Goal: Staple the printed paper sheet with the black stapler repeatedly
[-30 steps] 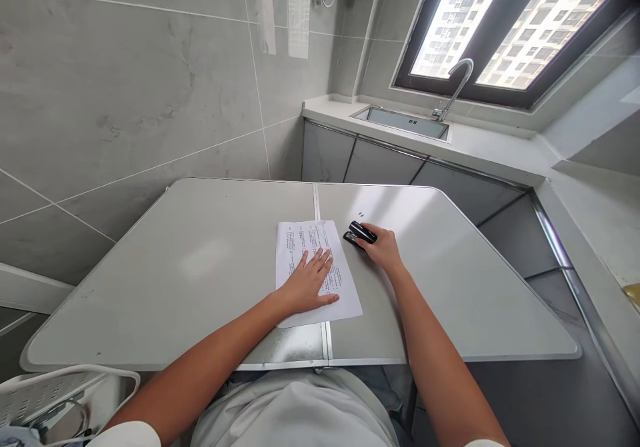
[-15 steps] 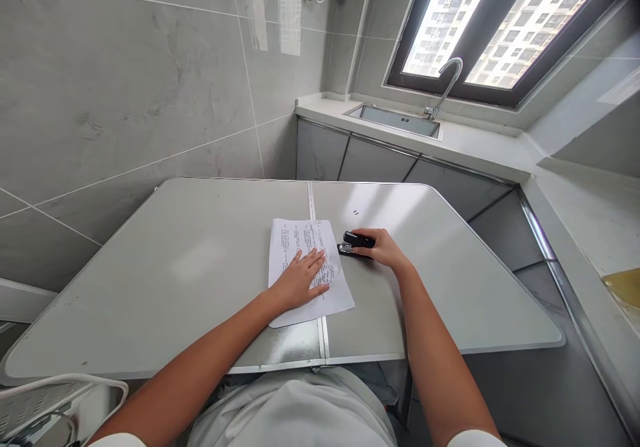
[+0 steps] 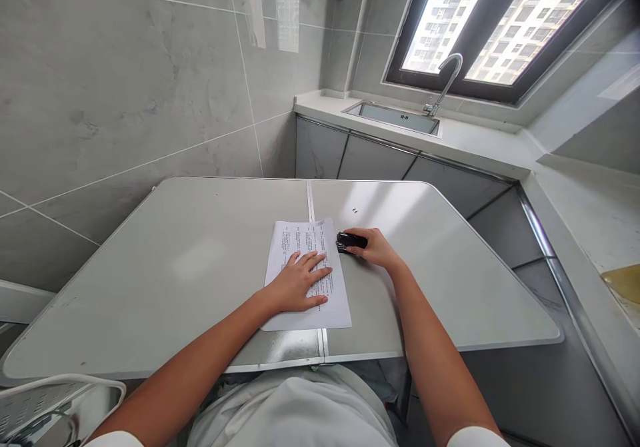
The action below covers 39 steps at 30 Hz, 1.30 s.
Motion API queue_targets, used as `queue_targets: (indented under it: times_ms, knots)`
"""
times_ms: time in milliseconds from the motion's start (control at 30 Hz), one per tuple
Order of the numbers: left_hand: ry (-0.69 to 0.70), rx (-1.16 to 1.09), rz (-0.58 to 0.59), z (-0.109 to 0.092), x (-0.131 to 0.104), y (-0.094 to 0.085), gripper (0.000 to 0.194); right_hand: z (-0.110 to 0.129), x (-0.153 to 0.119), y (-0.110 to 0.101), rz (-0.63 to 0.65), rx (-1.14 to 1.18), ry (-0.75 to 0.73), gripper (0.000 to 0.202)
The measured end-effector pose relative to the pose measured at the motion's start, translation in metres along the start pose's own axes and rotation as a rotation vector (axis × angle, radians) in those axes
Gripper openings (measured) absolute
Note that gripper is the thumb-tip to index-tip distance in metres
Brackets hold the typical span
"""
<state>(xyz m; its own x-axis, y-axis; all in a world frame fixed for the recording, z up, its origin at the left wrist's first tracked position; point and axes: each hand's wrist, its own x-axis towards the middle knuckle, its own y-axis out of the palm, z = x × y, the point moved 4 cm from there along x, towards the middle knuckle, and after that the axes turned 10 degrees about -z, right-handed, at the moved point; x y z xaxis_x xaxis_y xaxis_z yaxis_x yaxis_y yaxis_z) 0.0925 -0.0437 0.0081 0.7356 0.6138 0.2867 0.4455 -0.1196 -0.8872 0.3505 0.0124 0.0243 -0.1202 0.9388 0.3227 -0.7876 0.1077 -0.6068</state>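
A printed sheet of paper [image 3: 334, 304] lies across the table's centre seam; whether more sheets are under it I cannot tell. My left hand [image 3: 297, 282] rests flat on the sheet with its fingers spread. Just right of the sheet's upper right edge is a black stapler [image 3: 351, 240], its front end turned towards the paper. My right hand [image 3: 374, 247] grips the stapler from the right side, the palm hiding its rear part. The stapler's tip is at or very close to the paper's edge.
The pale folding table [image 3: 200, 227] has a metal seam [image 3: 323, 344] down its middle. Beyond it, a counter holds a sink [image 3: 400, 119] with a faucet [image 3: 447, 84] below a window. A white wire-like rack [image 3: 55, 394] stands at the lower left.
The sheet has turned slightly clockwise and now lies straighter under my left hand. My right hand and the stapler have shifted a little left, closer to the paper's edge.
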Motion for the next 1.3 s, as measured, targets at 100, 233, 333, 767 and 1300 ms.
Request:
queue_targets:
  times_ms: [100,233,333,767,1300]
  knots:
    - [-0.013,0.033,-0.01,0.001,0.0,-0.001,0.068,0.0,0.0,0.0,0.008,-0.011,-0.011,0.036]
    - [-0.033,0.063,-0.01,0.004,0.0,-0.001,0.066,0.003,0.0,-0.002,0.028,-0.012,-0.017,0.035]
    - [-0.022,0.063,-0.004,0.002,0.001,-0.002,0.065,0.006,-0.001,-0.001,0.054,-0.001,-0.027,0.036]
    - [0.024,0.013,-0.021,-0.008,0.005,-0.005,0.056,0.007,0.001,0.006,-0.016,-0.024,-0.04,0.038]
    - [-0.141,0.182,-0.065,0.007,0.024,0.002,0.07,0.02,0.007,0.028,-0.026,-0.211,-0.119,0.037]
